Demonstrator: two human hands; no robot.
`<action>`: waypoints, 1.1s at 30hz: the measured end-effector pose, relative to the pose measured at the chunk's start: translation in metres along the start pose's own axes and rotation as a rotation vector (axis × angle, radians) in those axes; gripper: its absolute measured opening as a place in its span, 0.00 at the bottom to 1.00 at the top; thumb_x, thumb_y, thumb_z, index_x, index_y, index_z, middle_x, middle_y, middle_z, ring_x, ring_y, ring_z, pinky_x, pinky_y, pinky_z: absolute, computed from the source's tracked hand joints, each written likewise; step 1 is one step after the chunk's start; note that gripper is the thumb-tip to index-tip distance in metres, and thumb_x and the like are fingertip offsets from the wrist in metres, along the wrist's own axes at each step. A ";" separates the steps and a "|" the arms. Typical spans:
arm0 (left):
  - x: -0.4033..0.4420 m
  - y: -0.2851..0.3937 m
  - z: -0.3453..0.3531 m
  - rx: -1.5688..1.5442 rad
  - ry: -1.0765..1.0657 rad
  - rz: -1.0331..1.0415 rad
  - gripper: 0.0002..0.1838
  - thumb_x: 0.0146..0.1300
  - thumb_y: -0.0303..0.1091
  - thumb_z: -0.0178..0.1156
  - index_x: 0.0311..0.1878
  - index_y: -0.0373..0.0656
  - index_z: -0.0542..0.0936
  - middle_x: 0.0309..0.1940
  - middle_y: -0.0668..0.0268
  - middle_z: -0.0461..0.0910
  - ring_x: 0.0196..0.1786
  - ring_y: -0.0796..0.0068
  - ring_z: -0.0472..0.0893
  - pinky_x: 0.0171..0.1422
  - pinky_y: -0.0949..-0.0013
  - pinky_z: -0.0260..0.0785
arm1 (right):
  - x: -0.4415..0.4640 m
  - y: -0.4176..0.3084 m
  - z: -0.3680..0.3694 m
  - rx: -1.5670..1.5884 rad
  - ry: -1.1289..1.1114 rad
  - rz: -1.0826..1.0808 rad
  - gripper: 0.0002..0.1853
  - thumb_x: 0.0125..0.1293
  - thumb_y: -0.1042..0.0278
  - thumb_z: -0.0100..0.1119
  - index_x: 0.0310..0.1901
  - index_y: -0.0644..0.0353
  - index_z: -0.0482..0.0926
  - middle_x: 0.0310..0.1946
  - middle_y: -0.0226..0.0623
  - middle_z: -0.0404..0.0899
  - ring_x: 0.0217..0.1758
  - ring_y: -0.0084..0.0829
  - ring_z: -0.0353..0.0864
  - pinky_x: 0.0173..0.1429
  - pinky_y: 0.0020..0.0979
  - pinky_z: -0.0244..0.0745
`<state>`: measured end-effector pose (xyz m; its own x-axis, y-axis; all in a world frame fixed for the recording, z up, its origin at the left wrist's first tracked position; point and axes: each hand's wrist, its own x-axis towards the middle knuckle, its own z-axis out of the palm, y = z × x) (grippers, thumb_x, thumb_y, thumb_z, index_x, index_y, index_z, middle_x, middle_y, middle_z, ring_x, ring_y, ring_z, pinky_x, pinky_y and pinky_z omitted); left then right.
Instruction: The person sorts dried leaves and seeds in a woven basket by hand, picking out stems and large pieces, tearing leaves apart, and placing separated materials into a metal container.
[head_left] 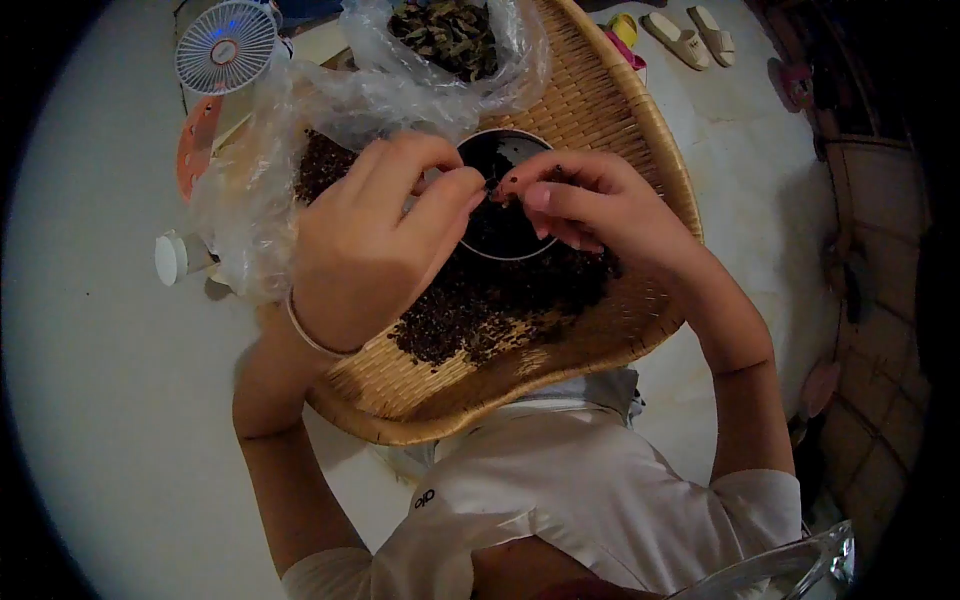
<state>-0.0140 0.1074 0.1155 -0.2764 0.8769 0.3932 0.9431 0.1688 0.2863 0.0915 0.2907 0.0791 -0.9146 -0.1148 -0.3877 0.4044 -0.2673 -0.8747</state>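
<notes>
My left hand (385, 225) and my right hand (590, 205) meet over a round, pale-rimmed bowl (497, 257). Between their pinched fingertips is a small dark bit (491, 187), too small to name. Dark crumbly material lies in the bowl, and part of its inner floor shows. Under the bowl is a woven wicker tray (590, 105) that spans my lap. A heap of dark, dry bits (470, 315) is spread on the tray below the bowl, with another dark patch beyond my left hand. Some dark specks cling to my right fingers.
At the tray's far side, a clear plastic bag (520, 50) holds dried brownish-green pieces (445, 38). More crumpled plastic (250, 200) hangs over the left edge. A small white fan (226, 47) stands far left, near a white-lidded container (172, 258). Slippers (676, 42) lie on the floor.
</notes>
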 end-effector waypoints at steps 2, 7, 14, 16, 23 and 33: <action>0.000 0.001 0.001 0.024 -0.006 -0.004 0.10 0.46 0.25 0.65 0.34 0.41 0.78 0.35 0.63 0.75 0.37 0.64 0.76 0.38 0.66 0.70 | 0.001 0.001 0.001 0.006 0.018 -0.002 0.11 0.62 0.61 0.57 0.42 0.56 0.78 0.21 0.22 0.71 0.19 0.10 0.63 0.18 0.15 0.53; -0.001 -0.005 0.009 0.089 0.062 0.100 0.11 0.43 0.26 0.65 0.33 0.42 0.77 0.33 0.67 0.73 0.34 0.71 0.77 0.33 0.74 0.70 | 0.003 0.006 0.002 -0.023 0.069 -0.034 0.10 0.62 0.60 0.58 0.40 0.55 0.79 0.20 0.20 0.69 0.18 0.09 0.60 0.19 0.15 0.51; -0.002 0.003 0.004 -0.747 -0.220 -0.569 0.16 0.50 0.27 0.66 0.42 0.41 0.74 0.36 0.66 0.71 0.30 0.82 0.72 0.28 0.78 0.65 | 0.001 0.005 0.000 0.055 0.103 -0.046 0.09 0.60 0.60 0.60 0.38 0.55 0.79 0.18 0.19 0.68 0.18 0.09 0.60 0.20 0.15 0.50; -0.007 0.004 0.015 -0.896 -0.203 -0.612 0.14 0.53 0.28 0.65 0.42 0.41 0.73 0.35 0.68 0.71 0.29 0.85 0.70 0.27 0.79 0.64 | 0.001 0.005 0.000 0.036 0.106 -0.048 0.09 0.60 0.60 0.60 0.38 0.55 0.79 0.18 0.19 0.67 0.18 0.09 0.60 0.19 0.15 0.50; -0.002 0.002 0.011 -1.151 -0.312 -0.859 0.10 0.59 0.31 0.60 0.42 0.38 0.73 0.31 0.73 0.72 0.30 0.89 0.68 0.31 0.84 0.62 | -0.001 0.003 0.002 -0.110 0.126 -0.102 0.09 0.60 0.62 0.60 0.36 0.57 0.79 0.20 0.20 0.70 0.22 0.10 0.65 0.24 0.16 0.57; -0.004 -0.001 0.021 -1.111 -0.283 -0.811 0.06 0.60 0.29 0.59 0.38 0.39 0.74 0.31 0.74 0.72 0.31 0.89 0.68 0.33 0.83 0.62 | 0.003 0.012 0.003 -0.289 0.171 -0.291 0.09 0.59 0.65 0.59 0.36 0.62 0.78 0.24 0.23 0.73 0.30 0.13 0.69 0.36 0.19 0.65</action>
<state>-0.0103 0.1132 0.0958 -0.4945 0.7905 -0.3613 -0.1322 0.3425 0.9302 0.0933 0.2845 0.0685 -0.9866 0.0922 -0.1348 0.1369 0.0165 -0.9905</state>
